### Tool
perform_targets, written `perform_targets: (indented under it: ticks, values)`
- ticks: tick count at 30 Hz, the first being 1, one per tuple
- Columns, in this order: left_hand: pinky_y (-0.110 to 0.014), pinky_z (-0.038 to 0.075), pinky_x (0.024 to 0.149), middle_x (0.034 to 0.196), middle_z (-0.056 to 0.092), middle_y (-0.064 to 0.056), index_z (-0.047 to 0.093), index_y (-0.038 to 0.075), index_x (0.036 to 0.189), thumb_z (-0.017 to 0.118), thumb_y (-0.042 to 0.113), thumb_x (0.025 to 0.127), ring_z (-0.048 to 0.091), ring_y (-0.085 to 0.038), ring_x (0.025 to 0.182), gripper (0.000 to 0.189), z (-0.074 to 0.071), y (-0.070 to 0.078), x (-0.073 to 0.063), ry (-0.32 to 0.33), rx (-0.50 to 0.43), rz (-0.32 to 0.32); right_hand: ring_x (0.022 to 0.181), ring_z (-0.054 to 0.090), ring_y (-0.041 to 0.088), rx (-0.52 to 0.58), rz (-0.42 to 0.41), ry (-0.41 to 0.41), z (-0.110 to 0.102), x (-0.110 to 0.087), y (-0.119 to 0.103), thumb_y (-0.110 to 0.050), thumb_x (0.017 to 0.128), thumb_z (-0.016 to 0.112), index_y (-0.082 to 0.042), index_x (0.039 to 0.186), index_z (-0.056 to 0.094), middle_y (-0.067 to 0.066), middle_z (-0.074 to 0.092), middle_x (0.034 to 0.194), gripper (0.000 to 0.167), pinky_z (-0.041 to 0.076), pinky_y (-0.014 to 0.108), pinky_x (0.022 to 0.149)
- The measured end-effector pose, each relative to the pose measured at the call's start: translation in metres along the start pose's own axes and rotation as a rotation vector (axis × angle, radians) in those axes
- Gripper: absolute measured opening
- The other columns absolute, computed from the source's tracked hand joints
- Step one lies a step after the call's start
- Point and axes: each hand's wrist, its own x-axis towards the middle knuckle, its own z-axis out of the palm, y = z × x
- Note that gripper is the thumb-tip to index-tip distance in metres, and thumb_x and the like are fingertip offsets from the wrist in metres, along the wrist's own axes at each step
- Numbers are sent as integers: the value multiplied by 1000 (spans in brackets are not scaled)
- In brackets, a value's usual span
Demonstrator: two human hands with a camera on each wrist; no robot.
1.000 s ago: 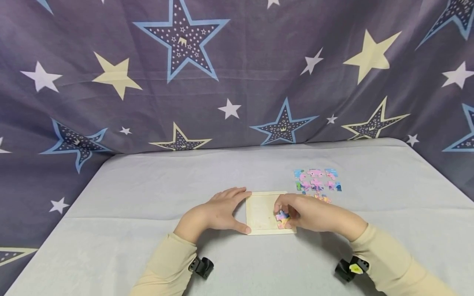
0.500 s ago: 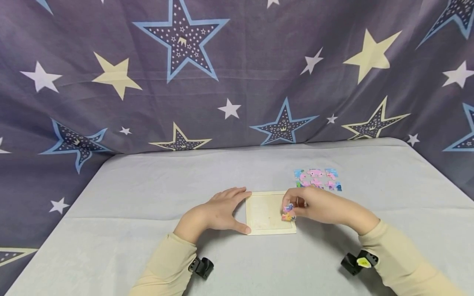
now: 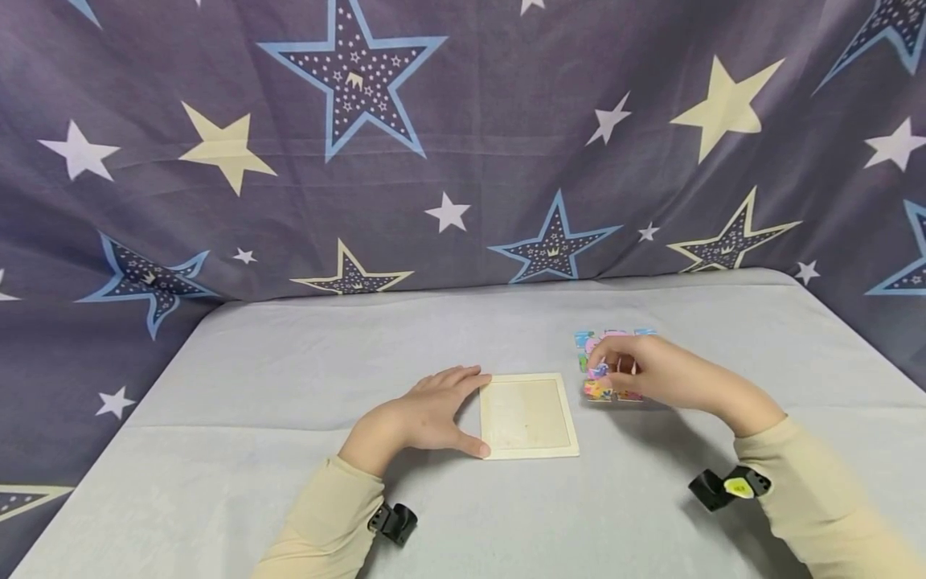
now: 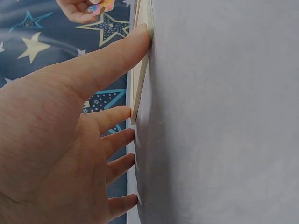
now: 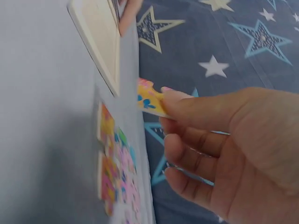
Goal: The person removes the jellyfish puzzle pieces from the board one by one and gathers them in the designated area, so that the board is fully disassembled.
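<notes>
My left hand [image 3: 434,414] has its fingers spread and fairly straight at the left side of a pale wooden puzzle tray [image 3: 531,454]. Its thumb touches the near left corner and the index finger the far left corner. Nothing lies inside the tray. My right hand [image 3: 665,370] pinches a jigsaw piece [image 5: 149,99] between thumb and index finger; the piece is yellow and pink with a blue mark. It is raised over the loose jigsaw pieces [image 3: 597,392] to the right of the tray. The hand hides several of those pieces in the head view.
A light grey cloth [image 3: 304,354] covers the table. Behind it hangs a dark star-patterned curtain [image 3: 477,161]. Each sleeve carries a black wrist camera, such as the right one [image 3: 712,489].
My right hand has lifted the jigsaw piece from the tray's right side and carried it right and away from me, over the loose pieces. My left hand has stayed in place.
</notes>
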Motion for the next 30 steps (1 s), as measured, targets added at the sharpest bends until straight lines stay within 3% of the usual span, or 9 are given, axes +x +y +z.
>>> perform_targets:
  ticks: [9, 15, 24, 30]
  values:
    - [-57, 17, 130, 171, 26, -13, 33, 11, 163, 84, 44, 83, 20, -36, 159, 100, 0, 1, 0, 0, 3, -2, 73, 55, 6, -123, 64, 29, -23, -12, 28, -3, 92, 74, -4, 106, 71, -6, 65, 82, 14, 49, 24, 65]
    - [-57, 17, 130, 171, 25, -13, 33, 11, 163, 84, 44, 83, 20, -36, 159, 100, 0, 1, 0, -3, 3, -3, 75, 63, 10, -146, 149, -36, -35, -20, 44, -4, 89, 79, 0, 100, 70, -4, 70, 82, 15, 54, 26, 67]
    - [-56, 16, 130, 171, 25, -12, 33, 12, 163, 84, 45, 83, 20, -36, 159, 100, 0, 1, 1, -4, 2, -6, 76, 65, 11, -166, 208, -66, -39, -24, 56, -7, 87, 82, -3, 93, 68, -3, 72, 81, 16, 55, 29, 69]
    - [-56, 16, 130, 171, 25, -12, 33, 12, 163, 84, 45, 83, 20, -36, 159, 100, 0, 0, 1, -1, 0, -7, 75, 60, 12, -155, 214, -72, -35, -23, 63, -6, 88, 80, -3, 93, 68, -3, 68, 81, 14, 51, 27, 66]
